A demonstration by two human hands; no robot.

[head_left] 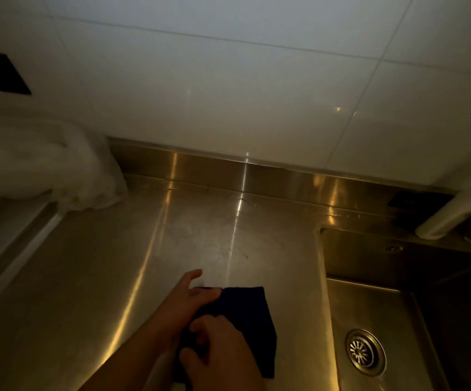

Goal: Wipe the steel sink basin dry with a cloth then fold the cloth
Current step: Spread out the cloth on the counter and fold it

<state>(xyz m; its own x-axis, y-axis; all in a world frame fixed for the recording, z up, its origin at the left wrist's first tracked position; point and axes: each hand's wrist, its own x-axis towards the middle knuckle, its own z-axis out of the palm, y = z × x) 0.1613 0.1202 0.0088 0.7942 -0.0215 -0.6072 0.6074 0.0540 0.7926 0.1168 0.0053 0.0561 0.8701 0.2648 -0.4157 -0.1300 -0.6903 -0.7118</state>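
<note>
A dark blue cloth [245,314] lies folded on the steel counter [102,277], just left of the sink basin [369,303]. My left hand [189,294] reaches in from the lower left; its fingers lie fairly straight on the cloth's far left corner and the thumb sticks up apart. My right hand [220,359] sits over the cloth's near left part, with its fingers curled onto the fabric and covering that side. The round drain strainer [365,351] shows in the basin floor.
A white plastic bag [59,170] slumps at the back left of the counter. A white tube-like object [454,213] hangs over the sink's back right corner. A steel upstand and a tiled wall [228,80] close off the back; a black socket plate [3,71] is on the wall's left.
</note>
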